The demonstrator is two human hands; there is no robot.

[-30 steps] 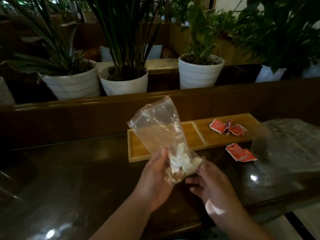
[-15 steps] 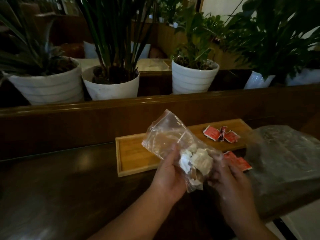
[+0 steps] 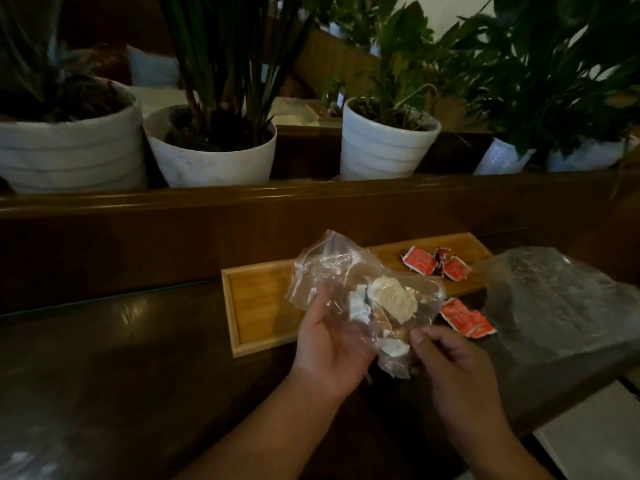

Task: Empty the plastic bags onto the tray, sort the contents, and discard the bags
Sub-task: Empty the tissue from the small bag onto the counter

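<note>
Plastic, clear and crumpled, fills the middle of the view: a small transparent bag point(image 3: 349, 271) held above the near edge of a wooden tray point(image 3: 256, 303). Its upper part is empty and puffed into creases that catch the light; lower down it holds a few pale, whitish packets point(image 3: 381, 299), bunched together, their print too blurred to read.

The left hand point(image 3: 329, 344) cups the bag from below and from the left, its grip closed on the film with the thumb pressed against the front. The right hand point(image 3: 450, 358) has its grip pinched shut on the bag's lower corner, thumb and fingers drawn together on the plastic.

The tray is long, shallow and light brown, lying on a dark, glossy tabletop point(image 3: 121, 358). Its left part is bare; toward its right end lie red sachets point(image 3: 436, 266), overlapping one another. Two more red sachets on the tabletop point(image 3: 467, 318) lie just off the tray's near edge, to the right of the bag.

Farther right, a larger sheet of crinkled clear plastic point(image 3: 561, 299) is spread on the tabletop. Behind a wooden ledge point(image 3: 242, 199) stand white plant pots point(image 3: 384, 143) with green leafy plants.
</note>
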